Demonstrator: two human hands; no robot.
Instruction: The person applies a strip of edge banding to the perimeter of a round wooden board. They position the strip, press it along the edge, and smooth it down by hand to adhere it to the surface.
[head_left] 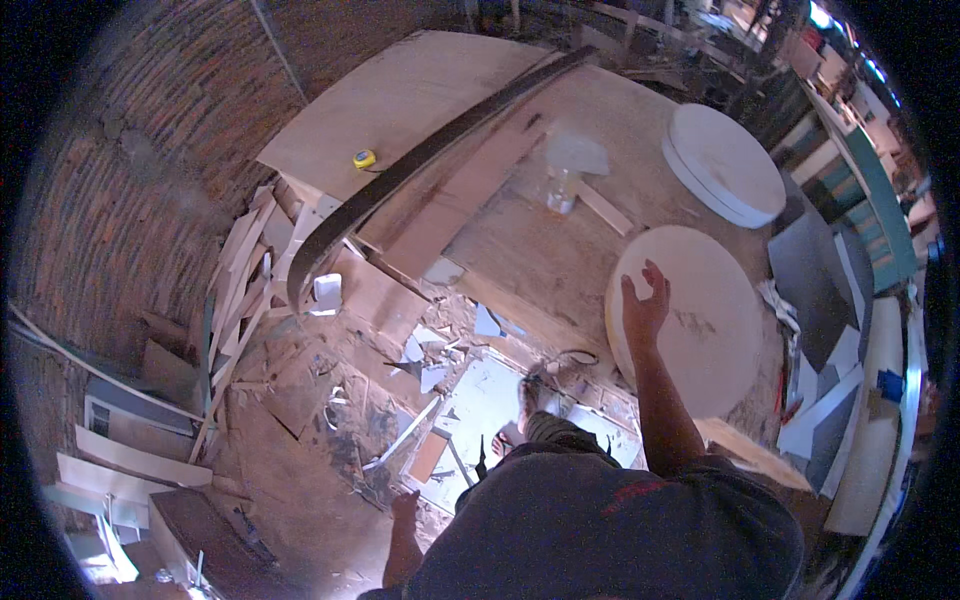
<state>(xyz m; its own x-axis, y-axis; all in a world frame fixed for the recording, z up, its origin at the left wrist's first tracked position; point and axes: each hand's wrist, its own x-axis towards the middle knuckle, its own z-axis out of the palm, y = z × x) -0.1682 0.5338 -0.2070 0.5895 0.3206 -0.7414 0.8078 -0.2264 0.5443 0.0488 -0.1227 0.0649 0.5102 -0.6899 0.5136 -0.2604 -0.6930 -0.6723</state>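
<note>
My right hand (647, 298) is over a large pale round board (705, 345) on the worktable (500, 235). Its thumb and fingers are apart, with nothing between them; whether they touch the board I cannot tell. At my left side, low over the littered floor, my left hand (405, 506) hangs with its fingers loosely apart and holds nothing visible. Beyond the round board lie a wooden strip (605, 207) and a clear jar (561, 193). More round boards (725, 165) are stacked at the table's far right.
A long dark curved strip (430, 150) crosses the table's left part, near a yellow tape measure (364, 159). Scraps and a white sheet (480, 405) cover the floor around my feet. Wood offcuts (240, 285) lean at the left; grey and white sheets (820, 400) stand at the right.
</note>
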